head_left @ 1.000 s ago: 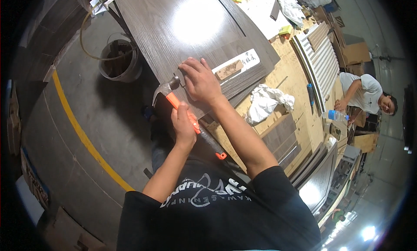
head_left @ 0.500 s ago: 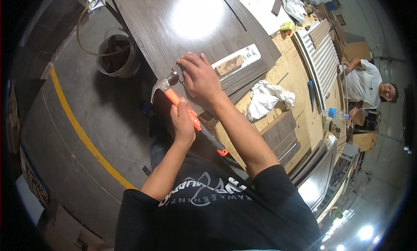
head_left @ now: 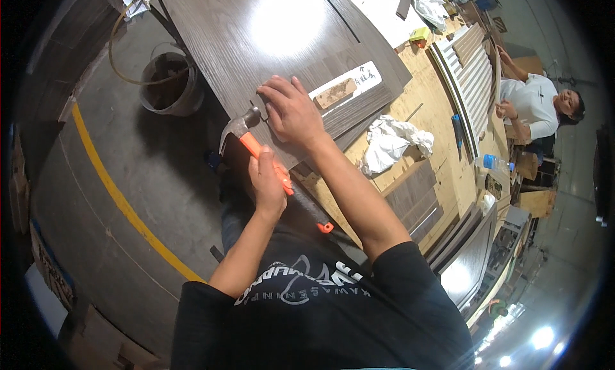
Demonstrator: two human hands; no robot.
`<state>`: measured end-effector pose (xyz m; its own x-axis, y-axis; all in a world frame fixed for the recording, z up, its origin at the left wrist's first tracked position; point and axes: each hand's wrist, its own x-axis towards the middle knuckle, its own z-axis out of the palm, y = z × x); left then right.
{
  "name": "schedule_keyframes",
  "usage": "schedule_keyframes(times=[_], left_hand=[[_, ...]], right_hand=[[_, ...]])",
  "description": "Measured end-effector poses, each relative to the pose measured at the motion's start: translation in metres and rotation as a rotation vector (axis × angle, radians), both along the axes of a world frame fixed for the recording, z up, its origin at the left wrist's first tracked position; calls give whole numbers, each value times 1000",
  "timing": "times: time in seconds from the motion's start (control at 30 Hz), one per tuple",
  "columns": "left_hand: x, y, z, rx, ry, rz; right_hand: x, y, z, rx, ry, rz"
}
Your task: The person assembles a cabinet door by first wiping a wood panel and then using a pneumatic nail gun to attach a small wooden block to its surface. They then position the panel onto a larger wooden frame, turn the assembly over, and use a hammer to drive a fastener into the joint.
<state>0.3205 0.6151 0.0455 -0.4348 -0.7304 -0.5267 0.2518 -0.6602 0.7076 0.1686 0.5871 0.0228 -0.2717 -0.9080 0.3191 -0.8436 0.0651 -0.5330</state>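
Two hands work over a dark panel (head_left: 256, 43): left hand (head_left: 268, 184) grips hammer (head_left: 256, 142), right hand (head_left: 291, 110) lies flat.

Orange-handled hammer (head_left: 256, 146), dark woodgrain panel (head_left: 256, 43)

Two hands are working here, the left hand (head_left: 268, 181) and the right hand (head_left: 289, 110), sharing one hammer (head_left: 256, 146). One dark wood panel (head_left: 269, 43) is lying on the bench, one bucket (head_left: 170, 82) is standing on the floor, one crumpled white rag (head_left: 391, 142) is lying nearby, and one other person (head_left: 535, 104) is sitting opposite.
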Motion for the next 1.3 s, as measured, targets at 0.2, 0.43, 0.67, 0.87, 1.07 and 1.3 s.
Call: schedule_keyframes(times=[0.2, 0.43, 0.67, 0.87, 1.07, 1.3], left_hand=[[10, -13, -2, -130, -114, -31], [43, -67, 9, -902, -736, -444], [43, -65, 12, -1262, -809, -272], [45, -72, 4, -1151, -1063, -504], [48, -72, 10, -1247, -893, -314], [44, -71, 4, -1168, -1153, -583]], right_hand=[[-1, 0, 2, 27, 10, 15], [-1, 0, 0, 24, 18, 6], [-2, 0, -2, 20, 12, 8], [-2, -1, 1, 29, 30, 8], [-1, -1, 1, 27, 24, 12], [0, -1, 0, 4, 30, 16]])
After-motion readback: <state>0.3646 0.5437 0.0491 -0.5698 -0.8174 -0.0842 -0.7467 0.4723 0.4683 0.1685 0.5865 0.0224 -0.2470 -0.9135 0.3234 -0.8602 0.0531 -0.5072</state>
